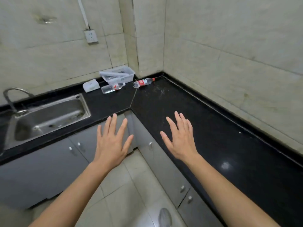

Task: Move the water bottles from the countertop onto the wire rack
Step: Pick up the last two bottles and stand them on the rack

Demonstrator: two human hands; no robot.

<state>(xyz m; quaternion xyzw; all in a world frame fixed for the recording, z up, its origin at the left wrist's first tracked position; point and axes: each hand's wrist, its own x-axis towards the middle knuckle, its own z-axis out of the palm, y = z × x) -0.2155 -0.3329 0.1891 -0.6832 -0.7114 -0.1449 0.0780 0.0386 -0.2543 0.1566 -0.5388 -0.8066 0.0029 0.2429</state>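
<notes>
Two clear plastic water bottles lie on their sides on the black countertop [188, 104] near the far corner. One bottle [112, 88] has a white cap and a small red label; the other bottle [143, 82] has a red cap and a red label. Behind them stands a white slotted rack or basket [118, 75] against the wall. My left hand [111, 141] hovers flat in front of the counter's inner corner, fingers spread and empty. My right hand [180, 138] is held flat over the counter's front edge, fingers apart, holding nothing. Both hands are well short of the bottles.
A steel sink [47, 118] with a curved tap [11, 97] is set into the counter at left. A white packet [91, 86] lies beside the rack. A wall socket [91, 36] sits above. Grey cabinet doors [54, 163] run below; tiled floor [131, 194] is underfoot.
</notes>
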